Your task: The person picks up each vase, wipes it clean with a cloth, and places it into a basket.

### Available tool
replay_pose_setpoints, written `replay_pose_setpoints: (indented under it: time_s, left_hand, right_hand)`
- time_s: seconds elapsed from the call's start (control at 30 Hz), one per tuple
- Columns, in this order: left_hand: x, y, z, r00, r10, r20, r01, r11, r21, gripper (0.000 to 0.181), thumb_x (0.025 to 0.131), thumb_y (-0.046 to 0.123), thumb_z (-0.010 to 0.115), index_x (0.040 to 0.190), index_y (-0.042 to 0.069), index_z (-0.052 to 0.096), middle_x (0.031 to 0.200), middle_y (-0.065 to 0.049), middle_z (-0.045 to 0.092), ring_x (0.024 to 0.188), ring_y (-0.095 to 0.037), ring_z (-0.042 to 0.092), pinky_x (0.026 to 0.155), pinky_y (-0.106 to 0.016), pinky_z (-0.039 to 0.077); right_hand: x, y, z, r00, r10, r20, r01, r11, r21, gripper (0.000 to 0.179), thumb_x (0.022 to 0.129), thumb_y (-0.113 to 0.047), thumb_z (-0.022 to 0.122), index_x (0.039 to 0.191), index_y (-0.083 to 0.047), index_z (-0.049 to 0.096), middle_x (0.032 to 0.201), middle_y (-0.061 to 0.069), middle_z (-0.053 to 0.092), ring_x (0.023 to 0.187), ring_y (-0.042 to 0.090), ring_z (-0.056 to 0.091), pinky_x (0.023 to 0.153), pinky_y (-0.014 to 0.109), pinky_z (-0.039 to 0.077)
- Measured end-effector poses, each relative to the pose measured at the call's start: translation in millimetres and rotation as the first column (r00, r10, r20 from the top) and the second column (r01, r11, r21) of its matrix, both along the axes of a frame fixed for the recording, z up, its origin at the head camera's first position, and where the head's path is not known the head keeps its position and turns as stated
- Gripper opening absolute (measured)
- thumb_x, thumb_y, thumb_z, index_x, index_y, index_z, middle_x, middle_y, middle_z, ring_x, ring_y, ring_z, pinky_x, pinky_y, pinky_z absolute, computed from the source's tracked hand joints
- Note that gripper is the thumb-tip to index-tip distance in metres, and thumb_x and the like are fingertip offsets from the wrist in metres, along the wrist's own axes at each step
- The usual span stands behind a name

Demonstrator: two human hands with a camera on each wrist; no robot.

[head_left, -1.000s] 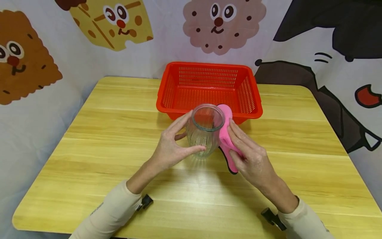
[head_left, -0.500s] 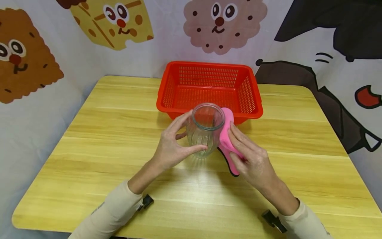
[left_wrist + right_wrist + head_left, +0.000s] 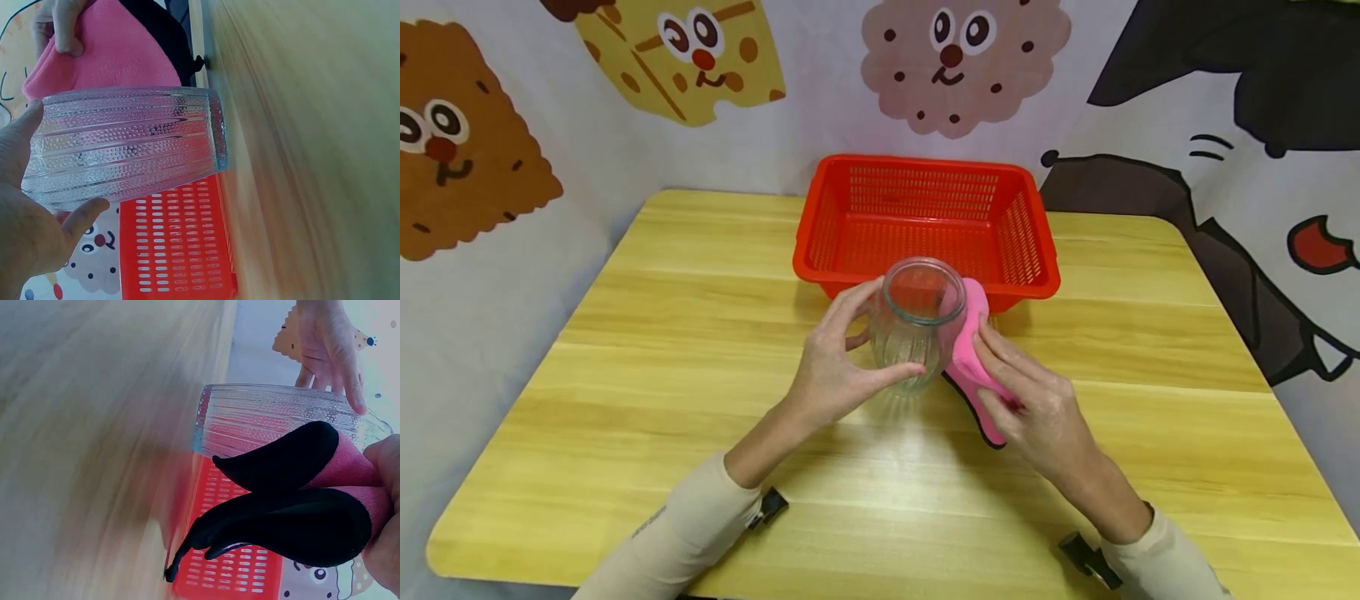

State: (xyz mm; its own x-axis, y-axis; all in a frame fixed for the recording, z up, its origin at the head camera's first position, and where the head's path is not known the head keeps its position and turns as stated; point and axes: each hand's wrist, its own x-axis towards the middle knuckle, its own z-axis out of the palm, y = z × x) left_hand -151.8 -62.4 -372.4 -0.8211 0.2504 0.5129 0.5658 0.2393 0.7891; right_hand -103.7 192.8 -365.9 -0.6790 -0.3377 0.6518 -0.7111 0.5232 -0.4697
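A clear ribbed glass jar (image 3: 910, 350) stands upright in front of the basket, its mouth facing up. My left hand (image 3: 831, 367) holds it from the left, thumb on the near side and fingers behind. Against the jar's right side lies a folded pink cloth (image 3: 972, 346) with a black underside. My right hand (image 3: 1037, 400) pinches this cloth between thumb and fingers. In the right wrist view the black underside (image 3: 294, 525) hangs in two folds beside the jar (image 3: 262, 419). The left wrist view shows the dotted glass (image 3: 125, 147), with pink fabric (image 3: 119, 50) behind it.
A red plastic basket (image 3: 917, 283) with slotted walls sits at the back of the wooden table (image 3: 700, 333), just behind the jar. Nothing shows inside it. A white sheet with cartoon prints (image 3: 820, 125) hangs behind the table.
The pink cloth in my right hand has slid slightly down the jar's right side, toward me. My left hand and the jar have barely moved.
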Motion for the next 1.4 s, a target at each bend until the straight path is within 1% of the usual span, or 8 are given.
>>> replay_pose_setpoints:
  time_s: [0.3,0.5,0.6,0.7,0.8,0.93,1.07,1.4]
  left_hand:
    - [0.4,1.7,-1.7,1.000,0.019,-0.015,-0.020,0.999,-0.029,0.100,0.067,0.022,0.099,0.150,0.016,0.044,0.144,-0.001,0.049,0.123,-0.016,0.054,0.083,-0.032,0.059]
    - [-0.4,2.2,-2.3,0.999,0.021,-0.042,-0.023,0.998,-0.050,0.101,0.067,0.023,0.099,0.150,0.013,0.043,0.144,-0.004,0.048,0.122,-0.018,0.054,0.082,-0.033,0.059]
    - [-0.9,2.4,-2.7,0.998,0.016,-0.054,-0.019,0.998,-0.057,0.102,0.067,0.024,0.099,0.150,0.012,0.042,0.144,-0.005,0.048,0.122,-0.018,0.054,0.082,-0.033,0.059]
    - [-1.0,2.3,-3.1,0.998,0.014,-0.053,-0.017,0.998,-0.058,0.102,0.066,0.024,0.099,0.150,0.013,0.042,0.143,-0.004,0.048,0.122,-0.018,0.054,0.082,-0.032,0.059]
    - [-1.1,2.2,-3.1,0.998,0.018,-0.053,-0.021,0.998,-0.062,0.102,0.067,0.023,0.099,0.150,0.013,0.042,0.143,-0.003,0.048,0.122,-0.017,0.055,0.081,-0.031,0.059]
    - [-1.7,2.1,-3.2,0.998,0.022,-0.062,-0.026,0.998,-0.065,0.102,0.066,0.024,0.099,0.150,0.012,0.042,0.144,-0.004,0.048,0.122,-0.018,0.056,0.081,-0.030,0.059]
    - [-2.1,1.8,-3.3,0.997,0.028,-0.067,-0.033,0.997,-0.072,0.102,0.066,0.024,0.099,0.149,0.012,0.041,0.144,-0.004,0.048,0.121,-0.018,0.056,0.080,-0.030,0.060]
    - [-3.9,0.9,-2.8,0.995,0.046,-0.084,-0.053,0.994,-0.091,0.102,0.066,0.026,0.100,0.148,0.011,0.042,0.143,-0.005,0.049,0.119,-0.019,0.058,0.078,-0.032,0.060]
  right_hand:
    - [3.6,0.5,-4.1,1.000,-0.014,0.017,0.014,1.000,0.001,0.064,0.071,0.020,0.078,0.131,0.005,0.065,0.139,0.018,0.058,0.125,0.031,0.057,0.102,0.025,0.045]
    - [2.7,4.3,-9.8,1.000,0.006,0.018,-0.006,1.000,0.001,0.041,0.093,-0.006,0.068,0.132,0.005,0.064,0.139,0.020,0.058,0.126,0.030,0.057,0.103,0.025,0.045]
    - [2.5,5.0,-11.9,1.000,0.006,0.008,-0.006,1.000,0.002,0.041,0.102,-0.024,0.061,0.131,0.006,0.064,0.138,0.019,0.059,0.125,0.030,0.057,0.103,0.025,0.045]
    - [2.8,5.6,-12.6,1.000,0.006,0.021,-0.006,1.000,0.000,0.048,0.106,-0.034,0.054,0.131,0.005,0.065,0.138,0.018,0.059,0.125,0.029,0.057,0.103,0.024,0.044]
    - [3.8,6.5,-12.8,0.999,0.009,0.044,-0.009,1.000,0.004,0.048,0.106,-0.034,0.054,0.131,0.005,0.065,0.139,0.018,0.058,0.125,0.029,0.057,0.104,0.025,0.044]
    - [5.4,7.7,-13.5,0.998,0.009,0.061,-0.010,1.000,0.025,0.038,0.097,-0.014,0.071,0.130,0.005,0.065,0.138,0.017,0.059,0.123,0.031,0.059,0.104,0.024,0.043]
    - [4.7,7.2,-15.9,0.999,0.011,0.043,-0.014,0.998,0.065,0.056,0.074,0.014,0.080,0.128,0.007,0.066,0.137,0.018,0.060,0.119,0.035,0.062,0.102,0.021,0.043]
    - [-0.6,7.4,-17.7,1.000,0.017,0.013,-0.018,0.995,0.096,0.062,0.066,0.017,0.085,0.125,0.008,0.068,0.137,0.017,0.061,0.115,0.038,0.064,0.102,0.021,0.043]
